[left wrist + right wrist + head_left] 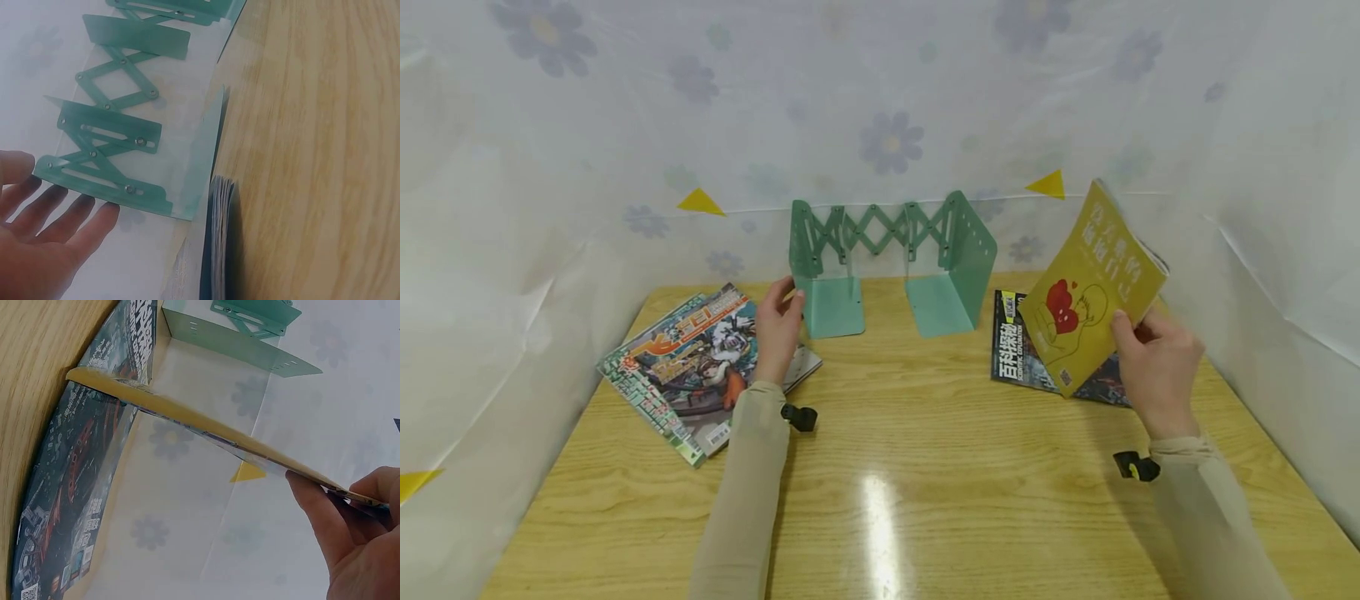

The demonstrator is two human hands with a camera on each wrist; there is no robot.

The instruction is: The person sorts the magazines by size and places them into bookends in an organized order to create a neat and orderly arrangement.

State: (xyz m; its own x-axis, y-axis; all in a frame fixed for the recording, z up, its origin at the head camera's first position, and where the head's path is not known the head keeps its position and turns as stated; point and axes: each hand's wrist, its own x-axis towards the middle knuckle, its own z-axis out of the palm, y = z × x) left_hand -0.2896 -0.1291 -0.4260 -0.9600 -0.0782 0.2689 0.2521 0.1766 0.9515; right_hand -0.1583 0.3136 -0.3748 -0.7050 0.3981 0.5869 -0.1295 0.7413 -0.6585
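Note:
My right hand (pixel 1161 367) pinches a yellow booklet (pixel 1093 292) with a red heart drawing by its edge, thumb on the cover. It is raised and tilted above a dark magazine (pixel 1009 354) on the table's right side. In the right wrist view the booklet (pixel 206 425) shows nearly edge-on, with fingers (pixel 325 519) behind it. A green expandable bookend (pixel 838 308) stands at the back middle, its two end plates joined by a scissor lattice. My left hand (pixel 778 325) touches the outside of its left plate, fingers (pixel 94 234) fairly straight in the left wrist view.
Left of the bookend lies a fanned pile of magazines (pixel 692 367), partly behind my left hand. The wooden table (pixel 925 467) meets a flower-patterned white sheet (pixel 887 83) at the back. Yellow triangles (pixel 702 202) are stuck along the sheet.

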